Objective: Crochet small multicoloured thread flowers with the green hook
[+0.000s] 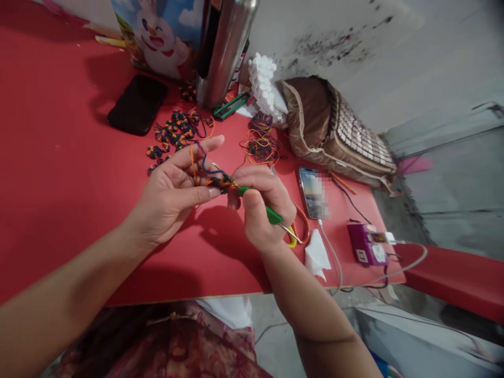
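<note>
My left hand pinches a small multicoloured crochet piece between thumb and fingers, and strands of orange and blue yarn loop over its raised index finger. Closed around a crochet hook with a green handle is my right hand; the hook's tip end meets the crochet piece, and its metal rear end sticks out behind the palm. A tangle of multicoloured yarn lies on the table beyond my right hand. Several small finished-looking crochet pieces are heaped behind my left hand.
On the red table lie a black phone, a charging phone, scissors, white tissue and a purple power block. At the back stand a steel flask, a green cutter and a brown cushion.
</note>
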`<state>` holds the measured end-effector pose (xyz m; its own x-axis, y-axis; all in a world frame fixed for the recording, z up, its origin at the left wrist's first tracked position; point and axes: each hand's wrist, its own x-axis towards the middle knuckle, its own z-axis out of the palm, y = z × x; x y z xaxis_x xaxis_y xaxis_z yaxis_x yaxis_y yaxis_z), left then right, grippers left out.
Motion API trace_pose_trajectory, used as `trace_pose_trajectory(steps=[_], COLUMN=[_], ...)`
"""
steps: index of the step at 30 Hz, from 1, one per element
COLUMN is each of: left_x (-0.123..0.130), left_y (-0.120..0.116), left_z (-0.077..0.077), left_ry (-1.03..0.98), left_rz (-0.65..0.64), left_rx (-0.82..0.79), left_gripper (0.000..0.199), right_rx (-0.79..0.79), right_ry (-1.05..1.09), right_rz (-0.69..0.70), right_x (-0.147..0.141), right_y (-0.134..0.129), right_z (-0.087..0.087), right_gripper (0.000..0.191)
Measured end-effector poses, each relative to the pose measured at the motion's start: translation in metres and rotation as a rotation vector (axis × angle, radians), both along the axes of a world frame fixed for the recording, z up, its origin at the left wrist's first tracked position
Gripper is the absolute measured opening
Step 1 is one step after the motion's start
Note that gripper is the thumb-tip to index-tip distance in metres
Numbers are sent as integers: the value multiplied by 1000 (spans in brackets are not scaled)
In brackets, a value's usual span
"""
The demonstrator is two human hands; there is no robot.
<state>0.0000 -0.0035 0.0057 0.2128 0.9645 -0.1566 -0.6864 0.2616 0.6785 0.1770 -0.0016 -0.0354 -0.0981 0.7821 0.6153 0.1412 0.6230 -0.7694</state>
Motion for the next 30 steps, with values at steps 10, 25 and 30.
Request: trace_pose_trajectory(steps=[10, 25, 30], left_x=[-2, -6, -5], left_y=[1, 0, 1], left_z=[-3, 5, 0], left_ry=[113, 73, 114], left_rz=[84, -4, 24], left_rx=[80, -4, 10], left_gripper=[46, 50, 52], right_rx=[-79, -487, -402], right_ry=[87, 443, 392], right_rz=[6, 245, 112], right_x=[-4, -10, -14], right_y=[1, 15, 5], right_z=[-2, 6, 4], right_gripper=[21, 39, 33])
